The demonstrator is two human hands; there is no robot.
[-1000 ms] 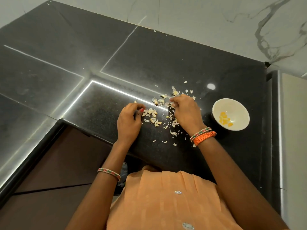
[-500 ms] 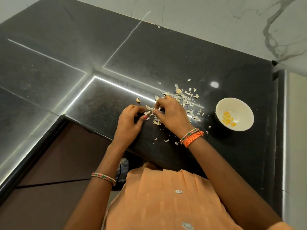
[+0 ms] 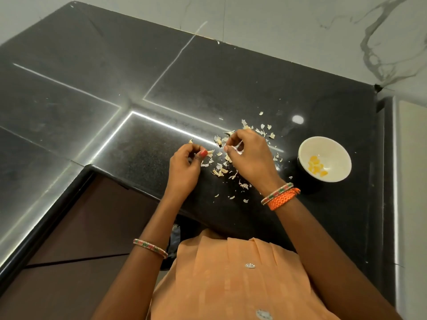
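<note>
Pale, papery garlic skins (image 3: 221,171) lie scattered on the black stone counter (image 3: 254,84). My left hand (image 3: 184,168) hovers just left of the pile with its fingers curled; thumb and fingertips pinch a small pale garlic piece (image 3: 209,152) at the red thumbnail. My right hand (image 3: 250,155) is over the pile, and its thumb and forefinger pinch a thin whitish skin (image 3: 237,149). A white bowl (image 3: 323,139) stands to the right of my right hand and holds several yellow peeled pieces (image 3: 315,166).
The counter's front edge (image 3: 129,185) steps in an L shape, with brown cabinet fronts (image 3: 76,229) below it. A marble wall (image 3: 300,26) backs the counter. A steel-edged pale surface (image 3: 411,181) borders it on the right.
My hands met over the skins half a second ago. They have since drawn apart, the right lifting away with a skin pinched in it.
</note>
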